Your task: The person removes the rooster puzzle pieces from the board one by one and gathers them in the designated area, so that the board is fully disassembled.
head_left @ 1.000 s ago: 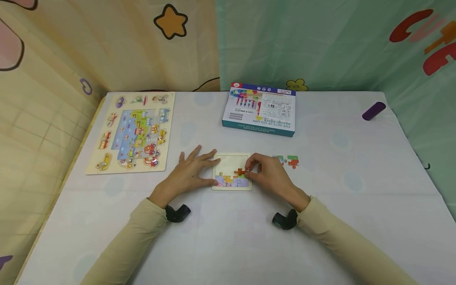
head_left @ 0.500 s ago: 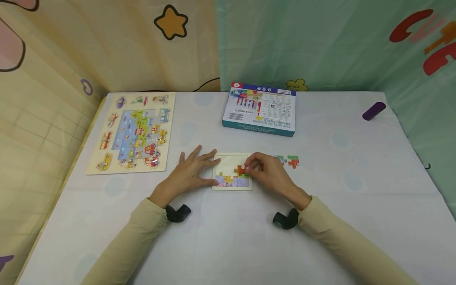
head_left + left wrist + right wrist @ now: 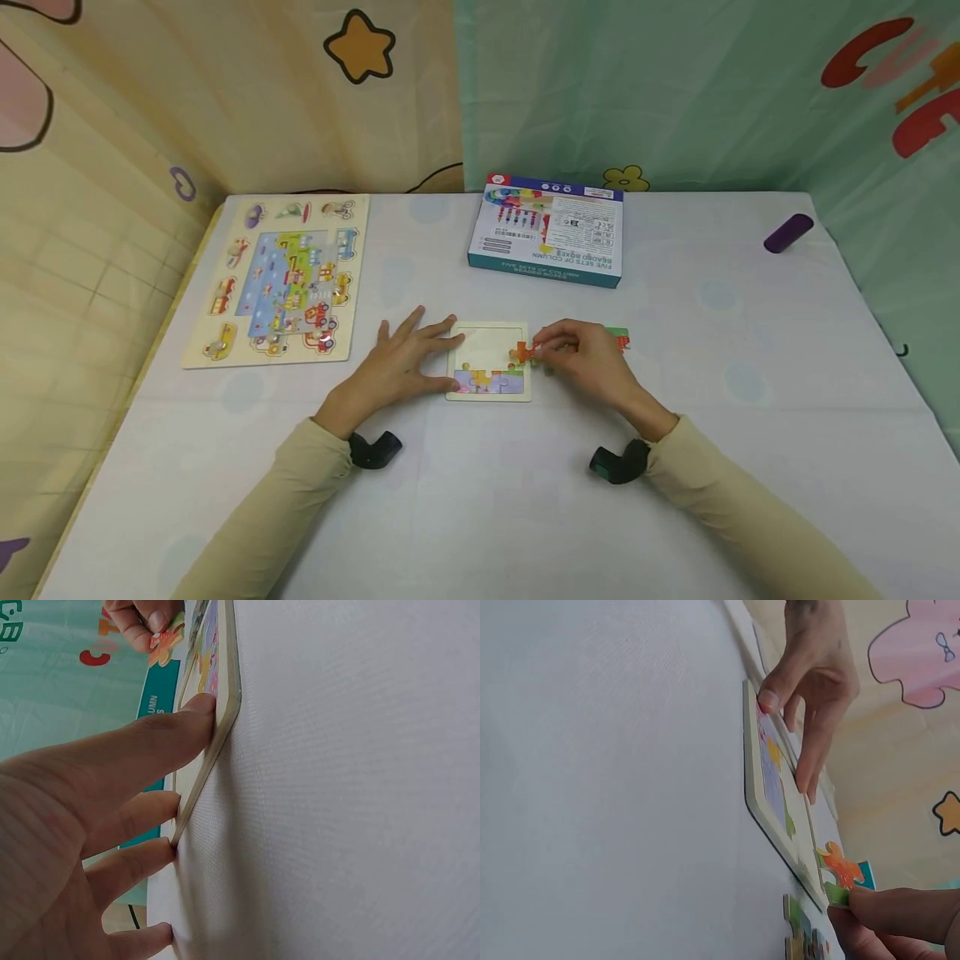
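In the head view, my left hand point(image 3: 397, 364) is spread at the left side of a small puzzle tray point(image 3: 480, 340). Its thumb and fingertips touch the rim, fingers fairly straight. Joined purple and yellow pieces point(image 3: 489, 382) fill the tray's near part, while the far part is bare. My right hand point(image 3: 596, 358) pinches an orange jigsaw piece point(image 3: 522, 352) over the tray's right edge. Seen from the right wrist, that jigsaw piece point(image 3: 841, 864) has a green corner and is raised off the tray, thumb against it.
Loose jigsaw pieces point(image 3: 799, 930) lie right of the tray, mostly hidden by my right hand in the head view. A larger vehicle puzzle board point(image 3: 281, 350) lies at left. Behind the tray is a boxed bead set point(image 3: 547, 233); a purple cylinder point(image 3: 788, 233) lies far right.
My right hand has shifted right with the orange jigsaw piece, from above the tray's inside to its right edge, and the piece has turned. My left hand stays in place.
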`<state>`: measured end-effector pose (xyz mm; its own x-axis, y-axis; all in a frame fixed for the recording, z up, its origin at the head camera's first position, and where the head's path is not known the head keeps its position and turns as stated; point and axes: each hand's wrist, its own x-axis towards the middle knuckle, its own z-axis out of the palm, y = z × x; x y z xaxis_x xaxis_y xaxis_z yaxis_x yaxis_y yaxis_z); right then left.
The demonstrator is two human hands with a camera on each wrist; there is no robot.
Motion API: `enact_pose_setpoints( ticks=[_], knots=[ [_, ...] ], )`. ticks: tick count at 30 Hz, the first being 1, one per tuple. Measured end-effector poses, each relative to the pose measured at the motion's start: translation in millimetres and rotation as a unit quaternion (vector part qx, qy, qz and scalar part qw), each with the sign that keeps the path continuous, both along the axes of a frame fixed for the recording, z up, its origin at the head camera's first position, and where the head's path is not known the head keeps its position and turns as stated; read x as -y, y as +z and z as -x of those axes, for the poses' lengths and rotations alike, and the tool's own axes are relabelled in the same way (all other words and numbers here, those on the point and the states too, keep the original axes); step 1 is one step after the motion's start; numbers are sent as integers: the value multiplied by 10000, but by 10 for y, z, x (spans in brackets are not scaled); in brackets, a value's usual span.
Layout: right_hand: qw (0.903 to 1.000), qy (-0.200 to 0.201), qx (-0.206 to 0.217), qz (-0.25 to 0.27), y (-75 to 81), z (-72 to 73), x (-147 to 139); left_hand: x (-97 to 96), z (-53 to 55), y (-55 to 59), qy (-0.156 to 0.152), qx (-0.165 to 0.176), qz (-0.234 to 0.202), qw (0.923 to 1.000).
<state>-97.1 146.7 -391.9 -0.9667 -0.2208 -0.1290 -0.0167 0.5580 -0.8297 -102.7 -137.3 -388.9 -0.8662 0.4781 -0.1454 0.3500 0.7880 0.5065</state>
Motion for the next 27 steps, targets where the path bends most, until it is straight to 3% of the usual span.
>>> enact_pose_setpoints(
  ticks=[12, 27],
  knots=[
    [9981, -525, 324, 17, 13, -72, -482, 2, -7, 2, 4, -2, 56, 10000],
    [9933, -896, 322, -651, 23, -207, -964, 3, -8, 10, -14, 1, 88, 10000]
  ],
)
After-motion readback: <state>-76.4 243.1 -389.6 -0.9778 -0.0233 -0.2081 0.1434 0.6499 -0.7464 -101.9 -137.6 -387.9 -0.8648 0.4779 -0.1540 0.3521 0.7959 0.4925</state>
